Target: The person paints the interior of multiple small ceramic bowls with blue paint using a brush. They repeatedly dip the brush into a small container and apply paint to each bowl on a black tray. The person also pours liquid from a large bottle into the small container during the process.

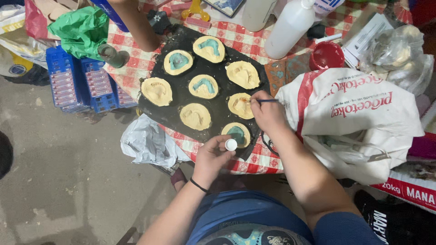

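The right hand (268, 113) pinches a thin brush (265, 100), its tip on a pale mould (240, 105) at the black tray's (218, 113) right side. The left hand (211, 156) closes around a small white-capped bottle (231, 144) at the near edge. Painting the moulds looks under way: four hold teal, four are bare. The next stroke seems to call for a steady tip inside the hollow. A white sack (354, 113) with red lettering sits right; blue crates (79, 81) left; a white squeeze bottle (290, 27) far.

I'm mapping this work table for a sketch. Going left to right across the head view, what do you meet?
Blue crates → crumpled white plastic bag → left hand holding small white bottle → right hand with brush → large white sack.
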